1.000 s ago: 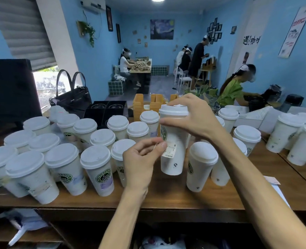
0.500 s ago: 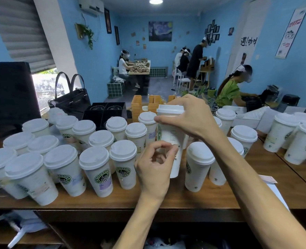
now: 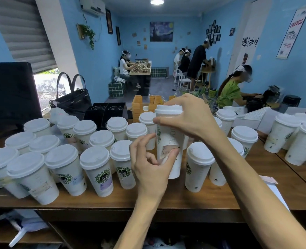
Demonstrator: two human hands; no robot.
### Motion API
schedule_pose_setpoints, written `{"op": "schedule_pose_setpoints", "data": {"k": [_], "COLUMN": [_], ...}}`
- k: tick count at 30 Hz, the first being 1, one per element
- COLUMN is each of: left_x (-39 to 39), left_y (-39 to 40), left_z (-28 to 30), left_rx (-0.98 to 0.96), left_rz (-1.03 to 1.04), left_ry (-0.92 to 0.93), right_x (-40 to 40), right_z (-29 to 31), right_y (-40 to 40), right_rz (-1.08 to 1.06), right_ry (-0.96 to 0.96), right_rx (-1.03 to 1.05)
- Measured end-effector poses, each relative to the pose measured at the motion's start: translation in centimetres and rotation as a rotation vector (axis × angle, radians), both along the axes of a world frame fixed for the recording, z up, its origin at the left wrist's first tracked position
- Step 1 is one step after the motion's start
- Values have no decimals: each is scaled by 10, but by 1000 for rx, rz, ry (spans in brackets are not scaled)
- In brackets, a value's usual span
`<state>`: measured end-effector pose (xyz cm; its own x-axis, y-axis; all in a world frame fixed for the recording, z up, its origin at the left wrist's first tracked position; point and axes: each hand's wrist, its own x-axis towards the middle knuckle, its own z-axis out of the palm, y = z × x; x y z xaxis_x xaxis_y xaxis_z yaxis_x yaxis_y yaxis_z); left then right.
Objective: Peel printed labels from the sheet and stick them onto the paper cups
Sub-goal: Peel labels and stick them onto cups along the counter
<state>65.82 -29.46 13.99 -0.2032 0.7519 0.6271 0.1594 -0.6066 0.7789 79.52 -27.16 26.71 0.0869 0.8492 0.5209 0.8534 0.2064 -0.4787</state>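
A tall white lidded paper cup is held up over the wooden counter. My right hand grips it from the right, just under the lid. A small printed label lies on the cup's side facing me, its lower left corner still a little lifted. The thumb of my left hand presses on the label's lower right part, while the other fingers are loosely curled beside the cup. A pinkish label strip lies on a white sheet at the counter's right edge, partly hidden by my right arm.
Several lidded cups crowd the left half of the counter, and more cups stand right. Behind them are a black handbag, a dark monitor and orange holders. People work at tables farther back.
My left hand carried the pinched label onto the cup's side; its thumb now presses it there. The right hand kept hold of the cup, which shifted slightly.
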Motion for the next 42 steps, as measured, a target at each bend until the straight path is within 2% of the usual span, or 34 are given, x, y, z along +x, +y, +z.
{"op": "schedule_pose_setpoints", "data": {"k": [5,11,17,20,25,29,38,42], "left_x": [1,3,0,4,14,7,4,4], "left_y": [-2,-6,-2,0,0,5,3,8], "left_z": [0,4,6,1,5,2,-9,-11], "left_rx": [-187,-337,-416,-394,-381,-320,-315,-319], "left_rz": [-114,-376,-498,-471,-366,-309,-485,-470], "left_ry": [2,-307,-463,-462,-340,-382,-355,-319], "right_x": [-4,-4,1,-2,-1,6,9,12], "right_z": [5,4,3,0,-5,-6,-5,-6], "right_y": [-5,-7,-11,-6,-2,1,-2,-3], "right_rz": [5,22,24,17,9,34,10,17], "right_ry": [-20,-43,-3,7,15,56,53,58], "right_rx": [22,-1,0,-18,-29,-55,-65,-74]}}
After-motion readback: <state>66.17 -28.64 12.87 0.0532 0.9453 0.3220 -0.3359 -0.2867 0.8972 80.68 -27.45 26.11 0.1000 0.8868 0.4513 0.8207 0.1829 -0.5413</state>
